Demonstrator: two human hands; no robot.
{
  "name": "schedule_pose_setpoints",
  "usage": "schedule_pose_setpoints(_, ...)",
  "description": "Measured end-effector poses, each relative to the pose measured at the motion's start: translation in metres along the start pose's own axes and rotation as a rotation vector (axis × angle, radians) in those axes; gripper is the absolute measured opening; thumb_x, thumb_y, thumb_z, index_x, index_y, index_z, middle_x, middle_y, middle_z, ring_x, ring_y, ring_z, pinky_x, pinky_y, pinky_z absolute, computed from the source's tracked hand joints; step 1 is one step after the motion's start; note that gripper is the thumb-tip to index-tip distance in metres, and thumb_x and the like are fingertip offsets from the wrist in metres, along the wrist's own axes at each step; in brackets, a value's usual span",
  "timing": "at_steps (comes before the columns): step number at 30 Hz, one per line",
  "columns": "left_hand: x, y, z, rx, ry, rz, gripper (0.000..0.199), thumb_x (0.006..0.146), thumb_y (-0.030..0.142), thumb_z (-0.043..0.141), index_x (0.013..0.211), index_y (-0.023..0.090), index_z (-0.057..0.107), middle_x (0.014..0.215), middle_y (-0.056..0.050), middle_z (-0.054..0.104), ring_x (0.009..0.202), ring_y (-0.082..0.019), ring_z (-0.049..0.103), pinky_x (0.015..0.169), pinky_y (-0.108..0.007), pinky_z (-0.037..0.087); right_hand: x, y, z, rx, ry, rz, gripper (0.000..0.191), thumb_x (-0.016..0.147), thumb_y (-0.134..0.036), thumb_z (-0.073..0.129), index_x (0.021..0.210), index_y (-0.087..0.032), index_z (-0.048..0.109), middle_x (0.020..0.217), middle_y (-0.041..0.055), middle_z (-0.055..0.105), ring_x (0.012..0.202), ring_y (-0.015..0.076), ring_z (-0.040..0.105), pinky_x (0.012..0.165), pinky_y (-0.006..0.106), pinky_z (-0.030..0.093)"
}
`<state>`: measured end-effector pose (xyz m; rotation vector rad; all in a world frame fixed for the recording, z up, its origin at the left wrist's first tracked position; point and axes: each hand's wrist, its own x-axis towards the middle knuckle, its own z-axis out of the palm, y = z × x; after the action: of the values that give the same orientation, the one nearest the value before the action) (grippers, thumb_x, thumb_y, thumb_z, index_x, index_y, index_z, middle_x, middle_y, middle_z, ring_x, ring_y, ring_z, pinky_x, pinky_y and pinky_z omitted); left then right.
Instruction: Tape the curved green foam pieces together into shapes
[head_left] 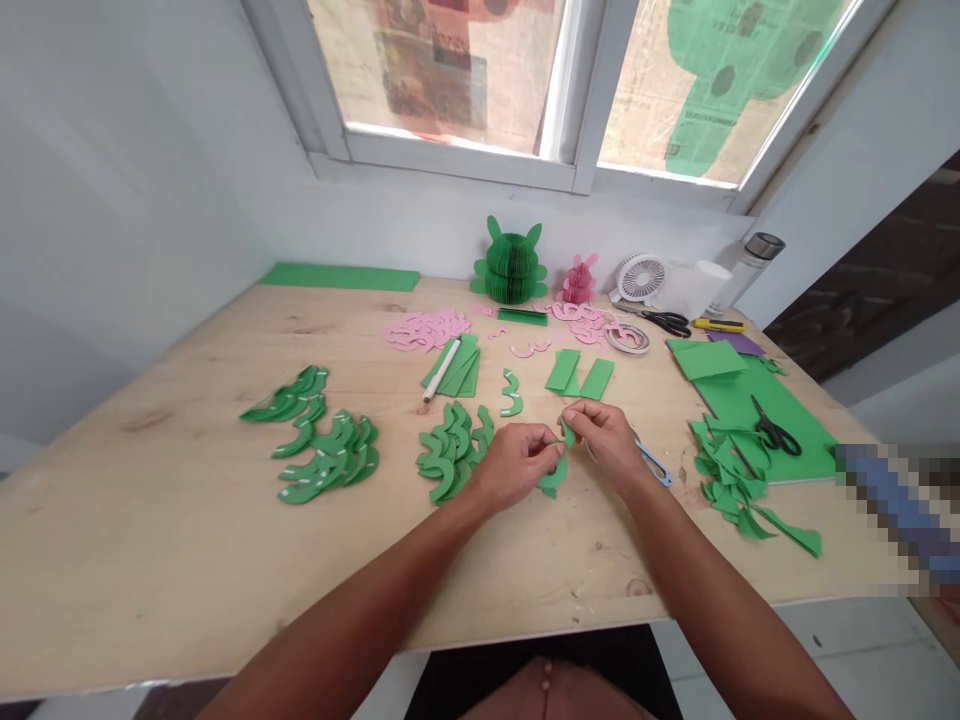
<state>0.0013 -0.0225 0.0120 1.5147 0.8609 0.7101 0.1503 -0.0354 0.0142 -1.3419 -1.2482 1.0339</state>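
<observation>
Both hands meet near the middle of the table around a curved green paper piece (555,474). My left hand (519,462) pinches it from the left, and my right hand (604,436) pinches its upper end. The piece's lower curve hangs below the fingers. Just left of my left hand lies a pile of curved green pieces (447,462). A single wavy green piece with white marks (511,394) rests above that hand. Partly hidden by my right wrist is a light blue tool (655,464). Folded green rectangles (598,380) lie beyond my right hand.
Marked green pieces (330,462) lie left; green scraps (731,480) and black scissors (777,434) lie right. Behind are pink cutouts (427,330), a green paper figure (511,268), a pink one (578,280), a fan (641,278) and a bottle (750,270). A white pen (442,370) rests on green strips.
</observation>
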Motion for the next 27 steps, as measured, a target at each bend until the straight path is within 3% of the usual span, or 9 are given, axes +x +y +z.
schedule_pose_setpoints(3,0.002,0.001,-0.007,-0.019,0.029,0.01,0.017,0.073,0.031,0.053,0.068,0.016,0.059,0.053,0.001,0.057,0.045,-0.009,0.046,0.044,-0.02,0.037,0.0,-0.001,-0.002,-0.014,-0.001,0.003,0.026,0.071,-0.041,0.06,0.061,-0.017,0.058,0.055,-0.0012,0.05,0.052,0.0102,0.039,0.051,0.024,0.031)
schedule_pose_setpoints(8,0.01,-0.002,-0.024,0.009,0.295,0.065,0.015,0.073,0.03,0.055,0.07,0.016,0.058,0.055,0.001,0.059,0.045,-0.009,0.048,0.047,-0.021,0.04,0.0,-0.001,-0.008,-0.02,-0.055,-0.01,0.026,0.072,-0.042,0.06,0.062,-0.017,0.06,0.054,-0.0014,0.051,0.052,0.0102,0.039,0.05,0.023,0.031)
schedule_pose_setpoints(17,0.014,-0.013,-0.025,0.274,0.288,0.143,0.018,0.076,0.031,0.049,0.074,0.017,0.06,0.057,0.001,0.06,0.049,-0.011,0.051,0.051,-0.021,0.039,0.001,0.007,-0.011,-0.01,-0.148,-0.008,0.026,0.071,-0.041,0.062,0.062,-0.016,0.061,0.055,-0.0021,0.052,0.05,0.009,0.039,0.05,0.023,0.03)
schedule_pose_setpoints(27,0.01,-0.005,-0.028,0.578,0.289,0.2,0.016,0.077,0.028,0.048,0.075,0.019,0.062,0.057,0.001,0.059,0.053,-0.012,0.052,0.054,-0.022,0.036,-0.004,-0.002,-0.01,-0.058,-0.222,-0.001,0.024,0.071,-0.038,0.06,0.06,-0.017,0.059,0.057,-0.0014,0.051,0.054,0.0103,0.039,0.052,0.024,0.029)
